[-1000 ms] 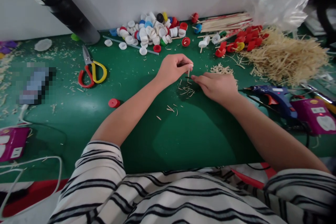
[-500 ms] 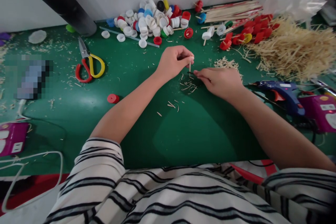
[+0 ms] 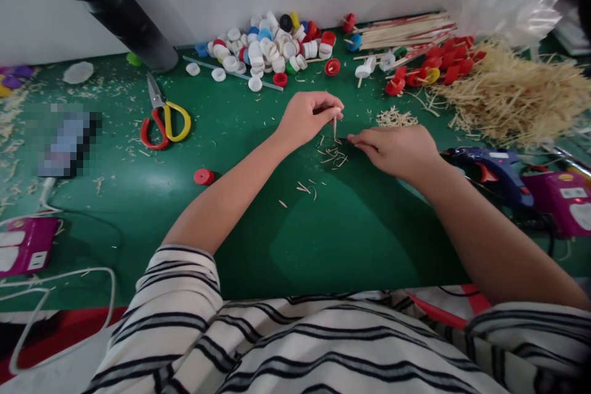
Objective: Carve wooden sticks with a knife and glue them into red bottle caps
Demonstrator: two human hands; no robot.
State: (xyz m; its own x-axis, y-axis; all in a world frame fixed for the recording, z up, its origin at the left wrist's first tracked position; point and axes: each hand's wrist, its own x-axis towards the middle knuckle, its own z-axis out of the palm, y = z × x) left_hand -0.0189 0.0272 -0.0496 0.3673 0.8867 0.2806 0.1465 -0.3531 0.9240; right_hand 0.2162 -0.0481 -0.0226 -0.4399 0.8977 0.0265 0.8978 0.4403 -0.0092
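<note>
My left hand (image 3: 308,118) is closed, pinching the upper end of a short wooden stick (image 3: 335,127) that points down at the table. Just right of it, my right hand (image 3: 398,146) is closed on a thin dark blade (image 3: 342,140). Only the blade's tip shows, close to the stick's lower end; whether they touch I cannot tell. Thin wood shavings (image 3: 333,155) lie scattered below the stick. Behind my right hand sits a small heap of cut wood bits (image 3: 395,117).
A heap of bottle caps (image 3: 268,49) lies along the wall. Scissors (image 3: 165,120), a red cap (image 3: 204,176) and a phone (image 3: 64,144) are on the left. Wooden sticks (image 3: 401,34), straw-like fibres (image 3: 512,95), a glue gun (image 3: 494,169) and a purple power strip (image 3: 561,200) fill the right.
The view has shifted slightly. The blade in my right hand has moved toward the stick's lower end, and my right hand has turned a little. My left hand keeps its pinch on the stick.
</note>
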